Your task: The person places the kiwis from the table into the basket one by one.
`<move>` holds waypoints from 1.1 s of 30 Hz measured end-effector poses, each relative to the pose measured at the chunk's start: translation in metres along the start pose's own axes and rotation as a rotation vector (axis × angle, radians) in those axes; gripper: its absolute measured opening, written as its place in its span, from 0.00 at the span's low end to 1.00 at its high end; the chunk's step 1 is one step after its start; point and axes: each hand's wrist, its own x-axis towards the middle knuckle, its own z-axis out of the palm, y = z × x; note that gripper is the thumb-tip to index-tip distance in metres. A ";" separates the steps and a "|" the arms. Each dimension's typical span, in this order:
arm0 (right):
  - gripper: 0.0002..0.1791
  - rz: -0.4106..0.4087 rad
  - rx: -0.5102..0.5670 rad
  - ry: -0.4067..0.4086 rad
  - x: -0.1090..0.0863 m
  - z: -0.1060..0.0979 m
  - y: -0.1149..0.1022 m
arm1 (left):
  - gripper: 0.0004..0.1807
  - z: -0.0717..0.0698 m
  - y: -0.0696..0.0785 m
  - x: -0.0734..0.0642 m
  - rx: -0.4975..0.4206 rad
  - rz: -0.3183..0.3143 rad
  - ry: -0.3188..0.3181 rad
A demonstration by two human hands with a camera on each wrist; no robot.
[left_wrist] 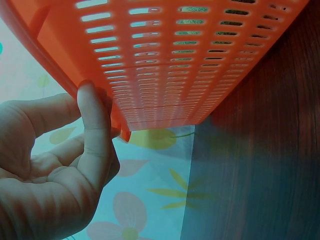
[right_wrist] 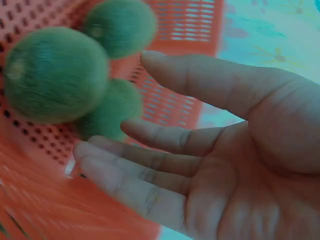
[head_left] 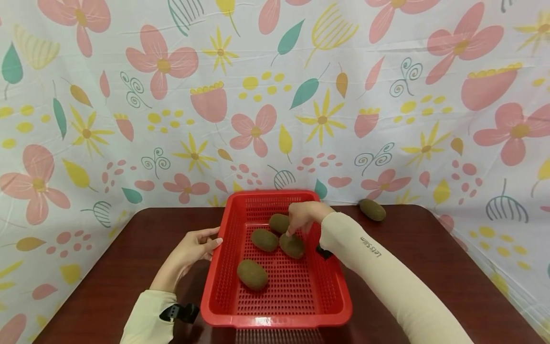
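Note:
My left hand (head_left: 193, 251) holds the left rim of a red plastic basket (head_left: 275, 321), and the left wrist view shows thumb and finger pinching that rim. Inside the basket lie several brown fuzzy kiwis. My right hand (head_left: 306, 216) reaches in from the right, its fingers over a kiwi (head_left: 292, 247) and partly hiding another kiwi (head_left: 278, 222) behind it. A third kiwi (head_left: 264, 240) lies just left of these. In the right wrist view the fingers (right_wrist: 165, 132) are spread and relaxed beside the fruit, with nothing between them.
One more kiwi (head_left: 252, 274) lies apart, toward the basket's front left. Outside, a kiwi (head_left: 372, 209) rests at the far right edge of the dark wooden table (head_left: 386, 253). A flower-patterned cloth (head_left: 275, 95) hangs behind the table.

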 end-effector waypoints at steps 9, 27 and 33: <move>0.16 -0.163 0.165 0.041 -0.029 -0.040 0.012 | 0.29 0.000 0.000 0.000 -0.007 0.004 -0.003; 0.14 -0.217 0.253 0.342 -0.050 -0.051 0.079 | 0.28 0.000 0.002 0.000 -0.007 -0.005 -0.002; 0.15 -0.176 0.224 0.353 -0.046 -0.032 0.102 | 0.29 0.000 0.001 -0.002 -0.005 -0.015 0.009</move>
